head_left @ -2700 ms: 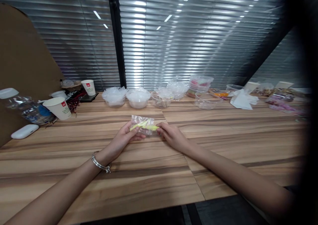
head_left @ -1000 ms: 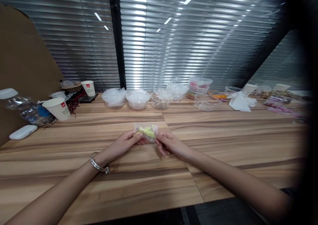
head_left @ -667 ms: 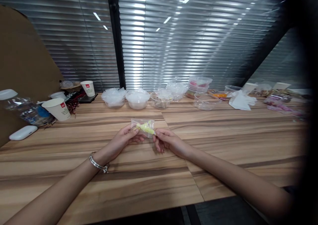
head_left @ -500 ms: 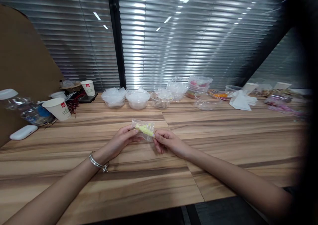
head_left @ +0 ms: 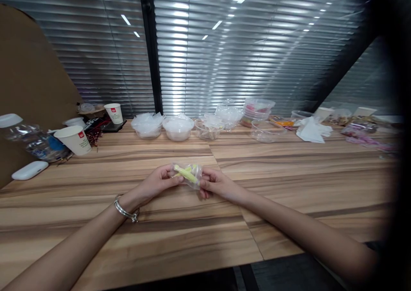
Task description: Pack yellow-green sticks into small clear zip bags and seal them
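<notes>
A small clear plastic bag [head_left: 196, 171] with yellow-green pieces [head_left: 188, 174] inside is held between my two hands, above the middle of the wooden table [head_left: 154, 239]. My left hand [head_left: 162, 180], with a silver bangle [head_left: 126, 209] at the wrist, pinches the bag's left end, thumb in front. At the right end, my right hand [head_left: 215, 182] grips the bag between thumb and fingers. What kind of thing the yellow-green pieces are, I cannot make out.
Along the back stand several clear plastic bowls [head_left: 179, 129], some with bags in or on them. Paper cups [head_left: 75, 141], a plastic bottle [head_left: 41, 143] and a white case [head_left: 30, 170] are at left. White gloves or tissue [head_left: 313, 130] and wrapped items [head_left: 361, 128] lie at right.
The bag has turned and come slightly lower, its yellow-green contents now showing more spread. My right fingers have shifted along its right end.
</notes>
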Motion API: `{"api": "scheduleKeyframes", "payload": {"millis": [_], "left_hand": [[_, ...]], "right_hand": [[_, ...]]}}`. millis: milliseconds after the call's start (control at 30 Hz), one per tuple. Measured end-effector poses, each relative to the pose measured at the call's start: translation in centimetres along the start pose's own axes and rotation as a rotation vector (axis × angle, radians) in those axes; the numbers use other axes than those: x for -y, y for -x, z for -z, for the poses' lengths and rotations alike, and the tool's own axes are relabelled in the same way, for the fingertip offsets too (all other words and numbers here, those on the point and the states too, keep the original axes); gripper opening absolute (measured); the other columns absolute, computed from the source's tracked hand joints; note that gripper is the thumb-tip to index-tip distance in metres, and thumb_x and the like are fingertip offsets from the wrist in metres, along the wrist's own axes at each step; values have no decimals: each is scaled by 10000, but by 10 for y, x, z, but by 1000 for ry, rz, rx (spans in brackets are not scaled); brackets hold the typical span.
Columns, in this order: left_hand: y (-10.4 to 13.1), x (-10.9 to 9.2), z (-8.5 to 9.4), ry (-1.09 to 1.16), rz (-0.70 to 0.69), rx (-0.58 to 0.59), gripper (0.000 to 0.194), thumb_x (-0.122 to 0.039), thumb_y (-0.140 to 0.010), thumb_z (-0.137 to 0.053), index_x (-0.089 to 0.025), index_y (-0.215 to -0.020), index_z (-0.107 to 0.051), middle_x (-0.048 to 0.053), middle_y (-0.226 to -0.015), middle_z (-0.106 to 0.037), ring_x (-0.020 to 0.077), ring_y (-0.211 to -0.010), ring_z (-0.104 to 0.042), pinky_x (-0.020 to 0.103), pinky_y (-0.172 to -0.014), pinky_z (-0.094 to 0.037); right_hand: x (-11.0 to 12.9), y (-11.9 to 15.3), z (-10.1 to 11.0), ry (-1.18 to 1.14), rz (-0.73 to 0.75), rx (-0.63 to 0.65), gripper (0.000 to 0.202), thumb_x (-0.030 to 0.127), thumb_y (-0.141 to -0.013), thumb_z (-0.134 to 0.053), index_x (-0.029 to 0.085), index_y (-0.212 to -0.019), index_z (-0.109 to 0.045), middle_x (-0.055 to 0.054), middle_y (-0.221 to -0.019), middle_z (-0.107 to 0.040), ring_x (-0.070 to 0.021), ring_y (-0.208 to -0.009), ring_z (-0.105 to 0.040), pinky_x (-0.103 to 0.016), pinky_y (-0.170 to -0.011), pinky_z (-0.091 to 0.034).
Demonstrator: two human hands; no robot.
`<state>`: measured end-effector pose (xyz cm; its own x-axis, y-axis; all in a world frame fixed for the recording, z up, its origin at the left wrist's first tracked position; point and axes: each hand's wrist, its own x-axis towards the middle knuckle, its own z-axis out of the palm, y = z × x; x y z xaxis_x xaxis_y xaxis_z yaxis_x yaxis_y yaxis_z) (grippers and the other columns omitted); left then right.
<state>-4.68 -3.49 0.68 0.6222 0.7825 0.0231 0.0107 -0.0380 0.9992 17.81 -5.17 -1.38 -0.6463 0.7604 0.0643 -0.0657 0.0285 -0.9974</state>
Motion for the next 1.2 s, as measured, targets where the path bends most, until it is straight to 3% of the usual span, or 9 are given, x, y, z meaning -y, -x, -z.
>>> {"api": "scheduleKeyframes", "payload": {"millis": [300, 633, 900, 967, 1067, 1200], "left_hand": [[4, -7, -3, -198, 3, 18, 247, -322, -796, -597, -151, -971, -628, 50, -997, -644, 186, -935, -562, 307, -866, -418], [2, -9, -5, -165, -22, 21, 270, -318, -834, -548, -145, -1032, -610, 66, -1055, -635, 203, -993, -554, 327, -920, -390], [2, -7, -8, -135, -7, -4, 291, -352, -821, -570, -183, -1057, -595, 43, -1074, -619, 183, -1004, -531, 280, -896, -387], [3, -8, -8, -126, -2, -57, 292, -370, -828, -554, -178, -1043, -601, 40, -1044, -619, 170, -954, -530, 258, -852, -392], [3, -9, -8, -138, 10, -145, 290, -410, -843, -510, -152, -913, -621, 19, -827, -606, 130, -736, -500, 218, -663, -385], [2, -11, -10, -76, 16, -162, 283, -412, -830, -527, -144, -856, -614, -14, -666, -532, 94, -579, -404, 202, -528, -299]], "right_hand": [[12, 4, 4, 72, 36, 176, 317, 435, -865, -498, 126, -846, -565, -39, -762, -593, -113, -687, -509, -246, -673, -391], [13, 3, 2, -51, -12, 101, 251, 373, -853, -545, 125, -887, -565, -42, -786, -587, -113, -687, -507, -249, -684, -380], [8, 1, 5, -209, -33, 30, 219, 321, -790, -626, 119, -850, -568, 9, -662, -495, -86, -575, -425, -218, -588, -326], [8, 1, 4, -240, -22, 9, 219, 325, -792, -622, 123, -854, -564, 11, -665, -487, -86, -573, -420, -219, -585, -323], [8, 0, 3, -230, -16, -15, 225, 336, -782, -636, 132, -835, -558, 13, -665, -484, -85, -571, -416, -219, -581, -321], [7, 0, 3, -209, -14, -14, 235, 352, -793, -628, 139, -853, -549, 10, -663, -504, -91, -575, -436, -226, -591, -337]]}}
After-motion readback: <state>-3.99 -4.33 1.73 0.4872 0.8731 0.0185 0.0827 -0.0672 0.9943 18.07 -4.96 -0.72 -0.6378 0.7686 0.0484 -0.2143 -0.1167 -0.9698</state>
